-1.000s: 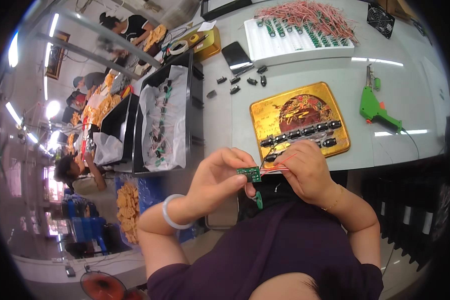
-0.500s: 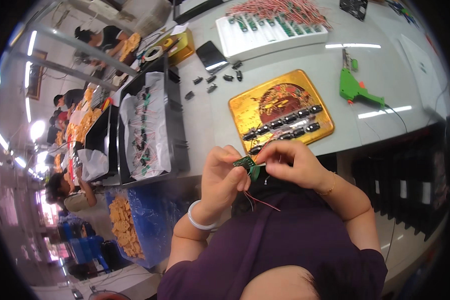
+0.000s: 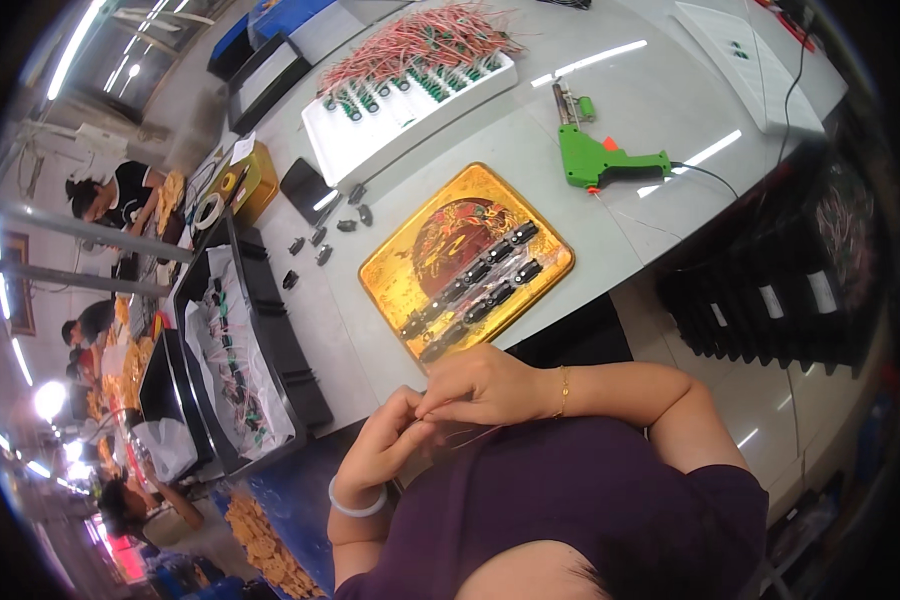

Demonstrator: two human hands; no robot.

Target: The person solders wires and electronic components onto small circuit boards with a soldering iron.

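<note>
My left hand [image 3: 382,445] and my right hand [image 3: 490,385] meet below the near edge of a gold tin [image 3: 390,268], fingertips together. The left fingers are closed where the small green circuit board was seen half a second ago; the board itself is now hidden by my fingers. Thin wires [image 3: 472,436] trail out beneath my right hand. My right thumb and fingers are pinched against the left fingertips, and what they grip cannot be made out. On the tin lie two rows of small black parts [image 3: 492,258].
A green glue gun [image 3: 610,163] lies right of the tin. Behind stands a white tray [image 3: 370,155] of green boards with red wires. Loose black pieces [image 3: 318,237] lie left of the tin, beside a black bin [image 3: 295,365] of wired parts. Co-workers sit far left.
The view has turned and shifted, so the table things appear further left. My right hand has closed in over the left fingertips, and the green circuit board has gone out of sight between them.
</note>
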